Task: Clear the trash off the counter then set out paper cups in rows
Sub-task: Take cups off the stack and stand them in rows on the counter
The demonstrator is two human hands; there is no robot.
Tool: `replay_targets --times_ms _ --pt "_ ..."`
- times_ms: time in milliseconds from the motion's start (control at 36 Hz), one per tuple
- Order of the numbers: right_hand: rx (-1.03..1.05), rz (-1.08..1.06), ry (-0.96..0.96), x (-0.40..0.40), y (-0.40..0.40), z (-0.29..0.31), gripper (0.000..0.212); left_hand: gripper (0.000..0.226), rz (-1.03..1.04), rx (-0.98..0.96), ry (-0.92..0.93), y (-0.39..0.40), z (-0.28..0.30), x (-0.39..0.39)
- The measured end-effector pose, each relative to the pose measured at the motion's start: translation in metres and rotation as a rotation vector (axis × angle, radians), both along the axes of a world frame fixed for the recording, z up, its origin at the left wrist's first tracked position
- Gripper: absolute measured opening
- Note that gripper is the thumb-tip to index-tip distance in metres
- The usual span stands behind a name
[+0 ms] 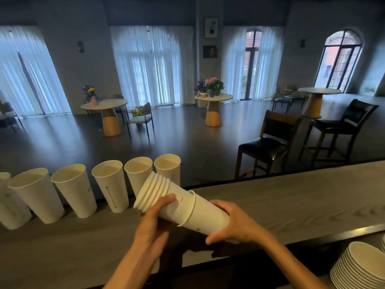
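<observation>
White nested paper cup stack (166, 197), held tilted above the grey wood-grain counter (291, 197): light, thin-walled, crushable. Left hand (152, 224) grasps near the rims; right hand (235, 224) grasps the base; squeeze gently

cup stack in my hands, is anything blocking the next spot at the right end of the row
Nothing visible does. The cup stack, held by the left hand and right hand, hovers just right of the last cup in the row. The counter beyond that cup lies bare toward the right.
</observation>
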State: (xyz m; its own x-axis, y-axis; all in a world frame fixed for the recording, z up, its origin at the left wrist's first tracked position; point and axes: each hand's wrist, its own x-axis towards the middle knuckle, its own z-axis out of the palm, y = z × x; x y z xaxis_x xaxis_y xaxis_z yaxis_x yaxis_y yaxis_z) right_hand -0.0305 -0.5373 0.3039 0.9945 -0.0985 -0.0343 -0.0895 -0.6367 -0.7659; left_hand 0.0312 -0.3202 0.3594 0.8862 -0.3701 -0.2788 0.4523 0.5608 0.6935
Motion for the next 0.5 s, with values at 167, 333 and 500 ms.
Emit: replay_targets --times_ms 167,333,500 --pt "-0.01 -0.317 -0.216 0.026 -0.022 -0.021 0.083 0.065 0.072 -0.259 0.071 0.032 0.015 0.03" --pt "0.416 -0.37 -0.277 0.083 -0.023 -0.035 0.093 0.092 0.144 -0.274 0.102 0.049 0.013 0.04" --pt "0.434 -0.434 -0.244 0.134 -0.016 -0.039 0.095 0.121 0.169 -0.229 0.083 0.048 0.011 0.038"
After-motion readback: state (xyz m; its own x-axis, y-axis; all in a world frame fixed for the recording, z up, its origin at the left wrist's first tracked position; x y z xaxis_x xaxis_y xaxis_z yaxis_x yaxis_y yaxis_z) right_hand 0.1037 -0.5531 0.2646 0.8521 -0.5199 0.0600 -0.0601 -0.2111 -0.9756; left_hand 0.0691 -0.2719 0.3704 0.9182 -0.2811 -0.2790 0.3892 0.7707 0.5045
